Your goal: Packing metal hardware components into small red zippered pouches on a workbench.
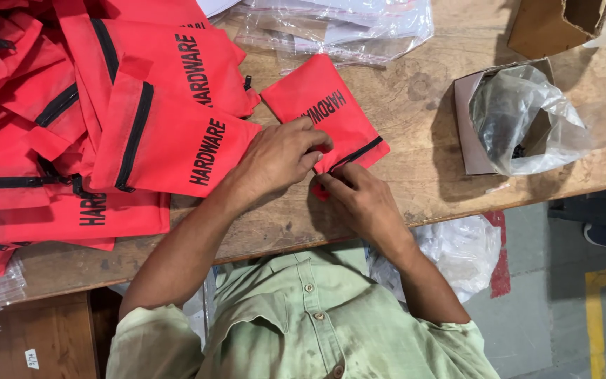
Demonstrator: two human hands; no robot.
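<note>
Both hands on one red zip pouch (324, 112).
Our left hand (275, 158) presses it flat; right hand (359, 200) fingers pinch its zipper corner, right of the pouch pile (71, 119).

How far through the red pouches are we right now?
Done or waiting, I cannot tell: a pile of red pouches lies beside the hands. In hand: the left hand presses one red pouch flat while the right hand works its zipper corner. Clear plastic bags lie beyond it.
</note>
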